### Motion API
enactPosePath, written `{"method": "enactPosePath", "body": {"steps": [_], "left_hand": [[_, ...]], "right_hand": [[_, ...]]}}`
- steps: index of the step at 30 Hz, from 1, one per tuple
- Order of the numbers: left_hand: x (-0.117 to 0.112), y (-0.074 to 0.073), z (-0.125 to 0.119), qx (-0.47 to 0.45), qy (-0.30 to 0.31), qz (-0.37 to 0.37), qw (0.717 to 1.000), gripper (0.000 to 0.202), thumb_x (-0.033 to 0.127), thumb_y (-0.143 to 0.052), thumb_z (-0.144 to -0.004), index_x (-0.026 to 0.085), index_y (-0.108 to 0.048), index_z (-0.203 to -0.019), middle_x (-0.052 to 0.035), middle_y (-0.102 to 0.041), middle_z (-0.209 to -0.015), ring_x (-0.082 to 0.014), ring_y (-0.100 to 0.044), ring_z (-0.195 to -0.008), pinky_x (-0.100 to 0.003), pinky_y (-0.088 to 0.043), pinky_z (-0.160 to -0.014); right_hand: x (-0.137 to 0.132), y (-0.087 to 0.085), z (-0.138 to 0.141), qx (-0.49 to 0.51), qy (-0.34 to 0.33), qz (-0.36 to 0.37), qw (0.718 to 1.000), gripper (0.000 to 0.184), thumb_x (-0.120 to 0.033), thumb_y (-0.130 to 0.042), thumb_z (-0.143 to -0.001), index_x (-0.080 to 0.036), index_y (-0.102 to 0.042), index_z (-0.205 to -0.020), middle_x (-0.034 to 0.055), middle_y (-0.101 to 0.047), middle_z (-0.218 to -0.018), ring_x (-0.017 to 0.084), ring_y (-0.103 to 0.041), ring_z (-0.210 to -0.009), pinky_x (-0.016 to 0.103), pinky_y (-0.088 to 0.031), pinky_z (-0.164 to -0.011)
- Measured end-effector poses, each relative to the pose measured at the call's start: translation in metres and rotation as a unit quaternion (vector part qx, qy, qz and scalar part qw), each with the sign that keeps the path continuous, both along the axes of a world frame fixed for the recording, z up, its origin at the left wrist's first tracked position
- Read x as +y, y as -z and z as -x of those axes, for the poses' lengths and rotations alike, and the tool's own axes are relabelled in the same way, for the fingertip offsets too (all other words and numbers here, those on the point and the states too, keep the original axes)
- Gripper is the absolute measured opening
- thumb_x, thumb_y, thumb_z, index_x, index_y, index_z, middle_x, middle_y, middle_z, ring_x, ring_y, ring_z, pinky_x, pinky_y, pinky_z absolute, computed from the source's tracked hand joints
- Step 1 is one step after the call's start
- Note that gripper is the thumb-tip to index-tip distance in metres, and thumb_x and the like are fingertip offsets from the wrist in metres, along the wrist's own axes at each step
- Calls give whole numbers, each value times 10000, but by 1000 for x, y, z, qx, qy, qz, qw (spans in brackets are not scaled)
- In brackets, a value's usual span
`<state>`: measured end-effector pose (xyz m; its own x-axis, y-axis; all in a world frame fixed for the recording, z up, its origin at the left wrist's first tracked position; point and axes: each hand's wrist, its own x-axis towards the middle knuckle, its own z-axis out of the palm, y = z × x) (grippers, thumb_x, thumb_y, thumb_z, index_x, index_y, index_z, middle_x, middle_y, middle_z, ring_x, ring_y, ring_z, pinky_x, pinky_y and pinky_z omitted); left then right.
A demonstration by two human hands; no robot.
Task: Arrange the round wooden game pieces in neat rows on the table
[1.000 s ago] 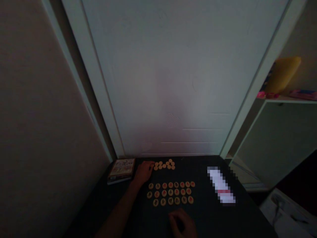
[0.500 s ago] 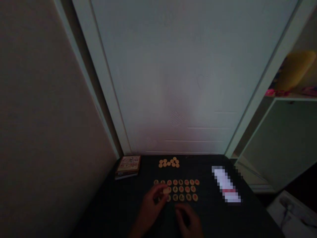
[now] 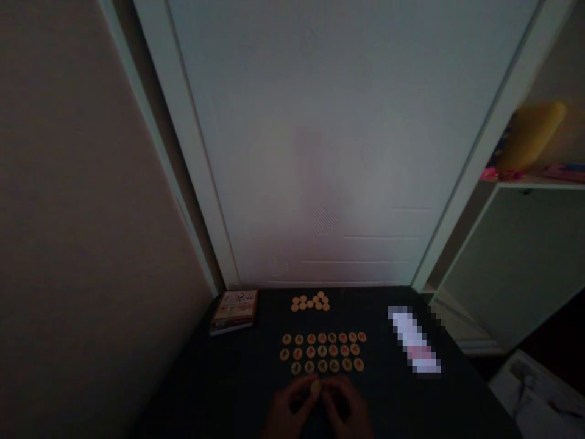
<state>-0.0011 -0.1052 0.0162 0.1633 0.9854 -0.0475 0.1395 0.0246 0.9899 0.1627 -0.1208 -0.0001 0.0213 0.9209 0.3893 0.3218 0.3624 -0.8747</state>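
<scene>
Grip: left hand (image 3: 292, 410) clenched on a xiangqi piece (image 3: 315, 386), right hand (image 3: 346, 407) just beside it | Location: held just below the rows of xiangqi pieces (image 3: 322, 352) above the dark surface (image 3: 402, 396)

We note round tan game pieces (image 3: 322, 352) in rows, marked with red or dark characters. Plain tan discs (image 3: 311, 302) lie on a near-black tabletop (image 3: 247, 390). We log a cream-and-red box (image 3: 234, 309), a blurred white strip (image 3: 414, 339) banded pink, and a yellow object (image 3: 530, 137).

A printed game box (image 3: 234, 311) lies on the table (image 3: 402, 396).
</scene>
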Motion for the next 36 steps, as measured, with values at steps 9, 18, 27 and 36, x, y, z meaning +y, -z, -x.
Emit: {"method": "enactPosePath", "body": {"steps": [9,18,27,36], "left_hand": [[-2,-5,0,2,0,3,1000,427,629,-661,-785,245,-739,-954,-56,-806,-908,-258,-752,-866,-325,-594,-809],[-4,-4,1,22,17,-11,1000,390,602,-615,-838,247,-728,-955,-66,-789,-979,-256,-725,-954,-320,-558,-883],[-7,-1,-2,55,31,-33,997,305,525,-612,-877,246,-710,-949,-49,-786,-921,-231,-720,-900,-290,-551,-848],[-8,-1,-4,77,10,-48,996,319,549,-596,-879,250,-704,-902,-46,-771,-888,-228,-715,-867,-277,-553,-809]], "right_hand": [[-4,-6,1,-11,-15,-25,1000,223,-393,-602,-920,-242,-762,-959,72,-754,-909,189,-726,-821,226,-579,-720],[-4,-4,3,-19,-20,-7,1000,245,-448,-634,-905,-255,-755,-994,40,-770,-846,163,-725,-721,196,-569,-667],[-7,-5,3,-1,4,51,999,314,-496,-573,-932,-246,-760,-898,36,-788,-836,189,-750,-782,203,-573,-747],[-7,-4,2,8,1,71,997,316,-491,-573,-930,-232,-746,-980,60,-800,-913,207,-763,-828,219,-586,-763]]}}
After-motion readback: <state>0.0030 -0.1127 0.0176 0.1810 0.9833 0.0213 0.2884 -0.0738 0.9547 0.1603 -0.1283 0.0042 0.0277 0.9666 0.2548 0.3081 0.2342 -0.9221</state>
